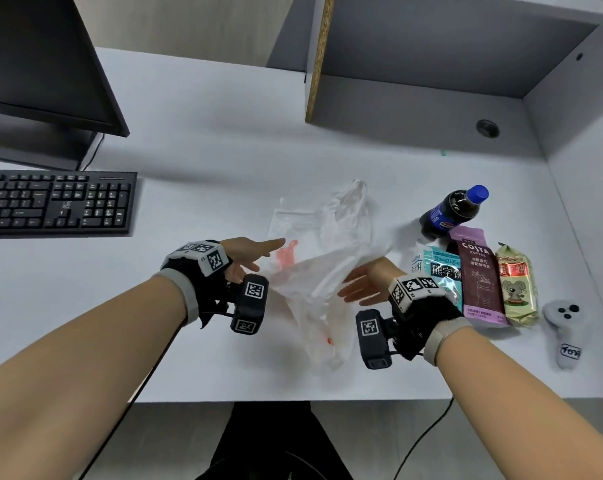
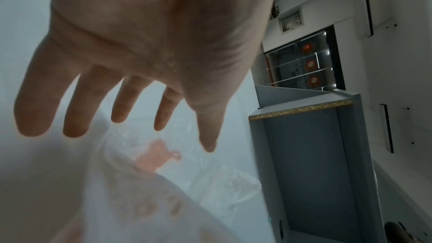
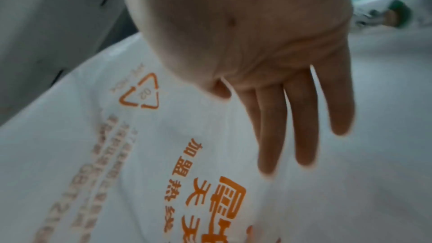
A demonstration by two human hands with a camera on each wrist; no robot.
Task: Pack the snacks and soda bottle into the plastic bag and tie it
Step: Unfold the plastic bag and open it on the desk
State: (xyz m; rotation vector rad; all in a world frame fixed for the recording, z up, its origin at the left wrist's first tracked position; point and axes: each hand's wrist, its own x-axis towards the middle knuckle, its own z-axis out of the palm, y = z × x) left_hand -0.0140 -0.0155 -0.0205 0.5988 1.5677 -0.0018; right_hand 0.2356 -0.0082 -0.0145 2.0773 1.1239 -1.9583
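Note:
A thin white plastic bag (image 1: 322, 268) with orange print lies crumpled on the desk between my hands. My left hand (image 1: 255, 252) hovers at its left edge with fingers (image 2: 77, 103) straight and spread, holding nothing. At the bag's right side my right hand (image 1: 365, 284) is flat and open too, fingers (image 3: 301, 117) straight just above the printed plastic (image 3: 210, 173). To the right stands a dark soda bottle (image 1: 454, 211) with a blue cap. In front of it lie three snack packs: teal (image 1: 440, 271), purple coffee (image 1: 478, 275) and yellow-green (image 1: 516, 285).
A black keyboard (image 1: 55, 202) and a monitor (image 1: 47, 67) stand at the left. A grey shelf unit (image 1: 431, 57) rises at the back right. A grey controller (image 1: 566, 332) lies right of the snacks. The desk's front edge (image 1: 293, 400) runs below my wrists.

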